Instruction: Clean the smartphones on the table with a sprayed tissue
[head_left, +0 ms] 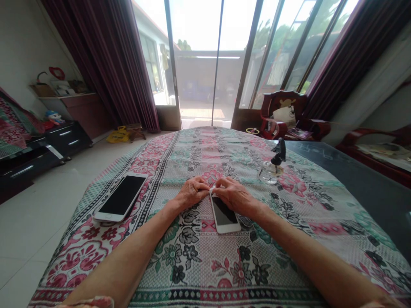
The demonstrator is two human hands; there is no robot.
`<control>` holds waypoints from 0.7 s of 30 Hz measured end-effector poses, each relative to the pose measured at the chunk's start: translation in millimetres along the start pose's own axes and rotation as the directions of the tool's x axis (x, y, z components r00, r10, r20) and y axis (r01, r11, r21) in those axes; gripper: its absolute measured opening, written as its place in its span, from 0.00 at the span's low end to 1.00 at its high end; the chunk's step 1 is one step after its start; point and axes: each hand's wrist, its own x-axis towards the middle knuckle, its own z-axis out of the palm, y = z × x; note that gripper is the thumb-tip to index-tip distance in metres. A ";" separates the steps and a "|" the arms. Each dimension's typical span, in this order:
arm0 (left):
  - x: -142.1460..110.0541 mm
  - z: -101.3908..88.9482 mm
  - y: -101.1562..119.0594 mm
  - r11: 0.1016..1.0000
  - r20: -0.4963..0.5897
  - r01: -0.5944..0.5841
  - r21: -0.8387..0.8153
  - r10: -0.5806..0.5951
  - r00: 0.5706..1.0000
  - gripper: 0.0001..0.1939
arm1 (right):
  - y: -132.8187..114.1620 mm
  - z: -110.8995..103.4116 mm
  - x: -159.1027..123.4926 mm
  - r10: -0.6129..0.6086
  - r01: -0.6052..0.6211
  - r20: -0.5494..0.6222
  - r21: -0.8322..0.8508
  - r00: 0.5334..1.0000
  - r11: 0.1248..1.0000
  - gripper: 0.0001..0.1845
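Note:
A white smartphone (226,216) with a dark screen lies face up on the patterned tablecloth in front of me. My left hand (192,191) is at its upper left corner, fingers pressed together and the tips against the edge. Over the phone's top end is my right hand (233,193), its fingers bent and closed. A bit of white shows under those fingertips; whether it is a small cloth or the phone's own edge I cannot tell. A larger white phone-like device (123,197) with a black screen rests further left, slightly raised off the cloth.
A clear spray bottle (271,171) with a black trigger head stands beyond my right hand. The floral tablecloth (221,265) covers the rounded table. Behind it are glass doors (205,85), a wooden chair (284,113) on the right and a black cabinet (64,141) on the left.

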 end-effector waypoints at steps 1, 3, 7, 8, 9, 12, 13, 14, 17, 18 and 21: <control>-0.2 0.1 0.0 1.000 -0.004 0.003 -0.001 -0.003 1.000 0.07 | 1.8 -1.4 -1.1 0.008 -0.008 0.002 0.018 1.000 1.000 0.15; -0.3 -0.3 0.1 1.000 -0.006 0.003 -0.010 -0.003 1.000 0.07 | 6.3 -5.1 -4.0 0.032 -0.032 0.006 0.047 0.999 0.998 0.14; 0.2 -1.6 0.6 1.000 0.006 0.003 -0.024 -0.003 1.000 0.07 | 10.5 -12.0 -8.3 0.063 -0.064 0.018 0.048 0.998 0.997 0.14; 0.4 -1.6 0.4 1.000 0.006 0.011 -0.023 -0.011 1.000 0.07 | 9.3 -12.4 -8.0 0.063 -0.063 0.017 0.042 0.998 0.997 0.14; 0.7 -1.4 0.0 1.000 0.006 0.018 -0.023 -0.017 1.000 0.07 | 7.3 -12.0 -7.2 0.056 -0.056 0.017 0.037 0.998 0.998 0.14; 1.1 0.1 -1.7 0.999 -0.001 0.024 -0.032 -0.024 1.000 0.07 | -1.9 -6.7 -2.2 0.009 -0.010 0.023 0.028 1.000 1.000 0.14; 1.1 0.7 -2.2 0.999 -0.008 0.019 -0.038 -0.020 1.000 0.07 | -4.9 -4.3 -0.4 -0.006 0.005 0.022 0.027 1.000 1.000 0.13; 1.1 1.2 -2.7 0.999 -0.015 0.014 -0.042 -0.015 1.000 0.06 | -7.3 -2.2 1.0 -0.016 0.015 0.020 0.029 1.000 0.999 0.13; 0.8 1.2 -2.8 0.999 -0.029 0.009 -0.041 -0.010 1.000 0.06 | -9.3 0.0 2.2 -0.016 0.016 0.007 0.053 1.000 0.998 0.13; 0.7 0.8 -2.5 0.999 -0.024 0.011 -0.038 -0.012 1.000 0.06 | -8.0 -0.9 1.3 -0.011 0.010 0.010 0.065 1.000 0.998 0.13; 0.9 -0.7 -1.5 0.999 -0.002 0.014 -0.029 -0.014 1.000 0.07 | -0.1 -7.0 -4.1 0.025 -0.027 0.028 0.095 0.999 0.995 0.13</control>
